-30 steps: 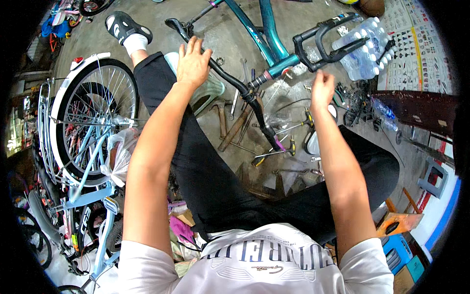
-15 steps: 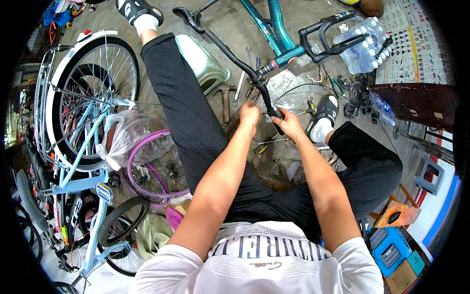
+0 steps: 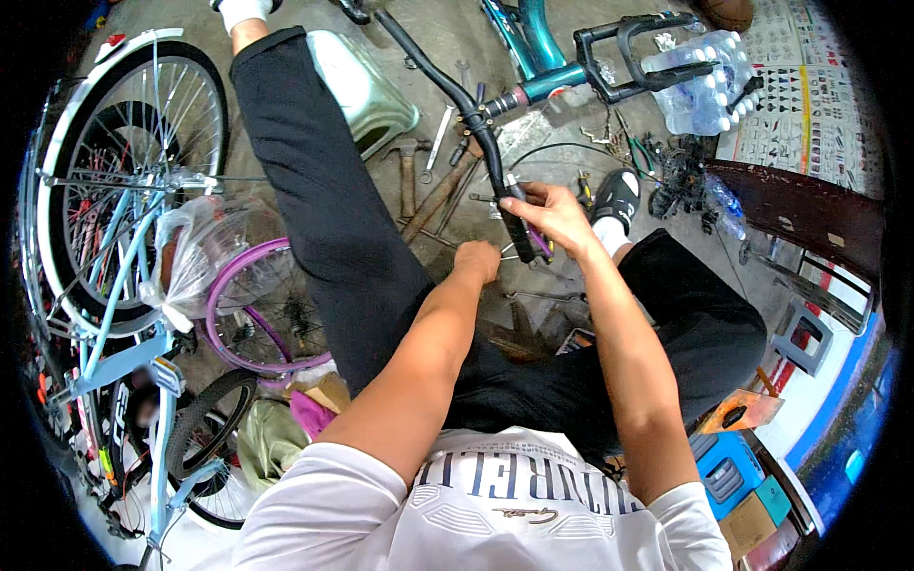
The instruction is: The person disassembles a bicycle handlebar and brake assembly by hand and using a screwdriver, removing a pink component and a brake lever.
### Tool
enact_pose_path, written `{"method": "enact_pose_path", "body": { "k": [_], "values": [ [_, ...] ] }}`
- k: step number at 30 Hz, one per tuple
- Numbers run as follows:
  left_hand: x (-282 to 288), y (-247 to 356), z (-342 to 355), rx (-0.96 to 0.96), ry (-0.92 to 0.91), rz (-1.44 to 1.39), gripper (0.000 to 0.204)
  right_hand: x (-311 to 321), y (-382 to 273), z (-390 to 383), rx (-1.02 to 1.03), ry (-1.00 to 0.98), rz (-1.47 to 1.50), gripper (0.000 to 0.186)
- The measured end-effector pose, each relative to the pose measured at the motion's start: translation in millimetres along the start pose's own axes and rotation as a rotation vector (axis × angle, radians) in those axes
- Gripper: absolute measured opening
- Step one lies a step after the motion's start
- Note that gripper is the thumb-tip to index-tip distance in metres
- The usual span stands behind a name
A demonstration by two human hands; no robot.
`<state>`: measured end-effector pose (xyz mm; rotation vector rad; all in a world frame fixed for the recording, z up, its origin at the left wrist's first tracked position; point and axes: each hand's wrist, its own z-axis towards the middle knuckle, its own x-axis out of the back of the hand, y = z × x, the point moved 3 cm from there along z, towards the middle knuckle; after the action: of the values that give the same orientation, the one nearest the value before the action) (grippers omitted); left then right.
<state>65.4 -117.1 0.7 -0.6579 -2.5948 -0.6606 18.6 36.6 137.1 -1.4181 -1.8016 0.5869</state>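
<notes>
A black bicycle handlebar [image 3: 466, 107] reaches toward me from a teal bicycle frame [image 3: 541, 48] with a black fork [image 3: 628, 59]. My right hand [image 3: 554, 217] is closed on the handlebar near its close end, thumb on the near side and fingers on the far side. A small purple piece [image 3: 541, 243] shows just below those fingers; its kind is unclear. Left of the bar's tip, my left hand [image 3: 479, 261] is curled into a fist, apart from the bar. A thin metal piece shows by its fingers, but whether it is held is hidden.
A hammer [image 3: 407, 176] and a wrench [image 3: 439, 138] lie on the floor with several other tools. A pale plastic stool [image 3: 367, 90] lies beyond my left leg. Packed water bottles [image 3: 700, 86] are at the far right. A light-blue bicycle [image 3: 124, 257] and a purple rim [image 3: 224, 285] crowd the left.
My left hand has drawn back toward me, away from the bar. My right hand stays on the handlebar, with the purple piece now visible below it. The whole view has shifted slightly.
</notes>
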Motion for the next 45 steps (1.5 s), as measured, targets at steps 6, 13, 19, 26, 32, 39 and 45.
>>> {"method": "enact_pose_path", "body": {
  "k": [6,13,19,26,32,39,45],
  "values": [
    [-10.1,26.5,25.9,-0.161,-0.064,0.278,0.026,2.3,-7.7,-10.4,-0.191,0.003,0.189,0.055],
    [-6.8,-5.0,25.7,0.032,0.186,-0.009,0.032,15.1,-0.1,-7.6,-0.255,-0.018,0.384,0.069],
    [-13.2,-21.9,10.4,0.12,0.206,-0.209,0.042,10.1,3.1,-8.9,-0.214,0.002,0.415,0.072],
    [-37.3,-15.7,37.8,-0.15,0.284,0.042,0.026,11.8,2.4,-4.6,-0.241,-0.096,0.47,0.073],
    [-31.1,-6.8,29.2,-0.104,0.072,0.082,0.032,10.8,5.4,-3.4,-0.235,-0.093,0.463,0.072],
    [19.4,32.0,-0.4,-0.222,-0.174,0.174,0.039,4.2,2.1,-10.3,-0.245,0.057,0.411,0.063],
    [21.8,4.4,-4.5,-0.141,-0.047,0.248,0.035,-15.4,33.8,7.6,-0.124,0.239,0.466,0.053]
  ]
}}
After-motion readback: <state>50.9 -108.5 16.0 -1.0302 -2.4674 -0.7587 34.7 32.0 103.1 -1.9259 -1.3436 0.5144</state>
